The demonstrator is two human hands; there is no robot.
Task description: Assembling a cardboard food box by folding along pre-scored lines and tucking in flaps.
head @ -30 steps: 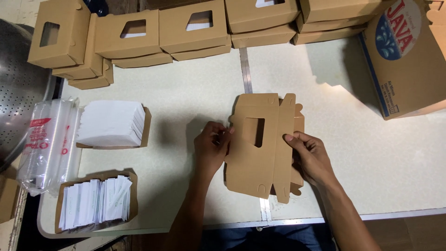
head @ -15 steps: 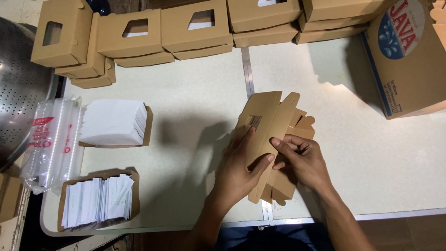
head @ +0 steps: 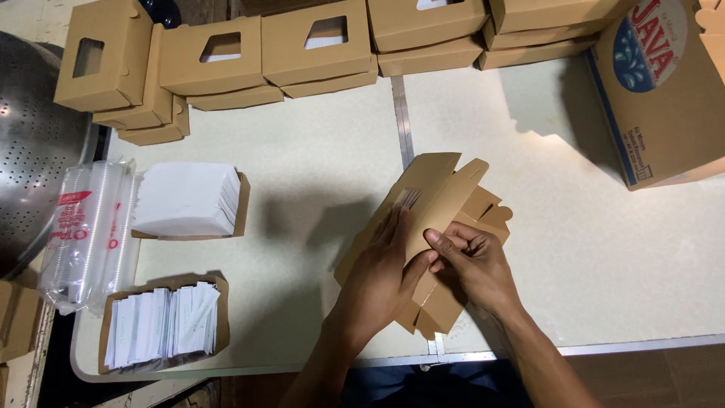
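Observation:
A flat brown cardboard box blank with a window cut-out is tilted up off the pale table, partly folded. My left hand presses flat against its left panel, fingers spread along the fold. My right hand grips the right flaps, thumb pushing in at the crease. Both hands hold the same blank just above the table's near edge.
Several folded window boxes line the far edge. A stack of white paper sheets sits at left, with a tray of small white packets and a sleeve of clear plastic cups. A large printed carton stands at right, a perforated metal bowl far left.
The blank lay open and flat between my hands; now it is tilted and folded along its length, with my left hand moved onto the panel and my right thumb in the crease.

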